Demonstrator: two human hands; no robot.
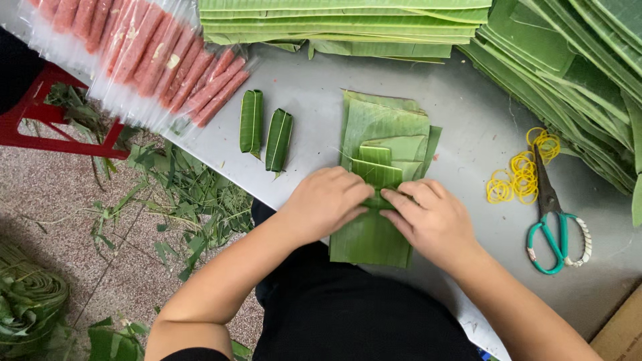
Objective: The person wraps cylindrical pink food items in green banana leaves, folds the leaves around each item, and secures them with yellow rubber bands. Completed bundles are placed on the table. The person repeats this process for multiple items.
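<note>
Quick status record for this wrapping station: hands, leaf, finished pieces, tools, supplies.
left hand: pressing on a folded leaf strip, fingers curled
right hand: pinching the same fold from the other side
leaf strip: lies on a stack of cut banana leaves
finished wraps: two green bundles, side by side on the metal table
scissors: teal handles, beside yellow rubber bands
sausage packs: clear bags, upper left

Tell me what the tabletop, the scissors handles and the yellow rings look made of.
Tabletop: likely sheet metal, dull grey with soft sheen. Scissors handles: probably teal plastic, one loop wrapped in pale cord; blades dark metal. Yellow rings: thin, floppy loops, apparently rubber bands.
</note>
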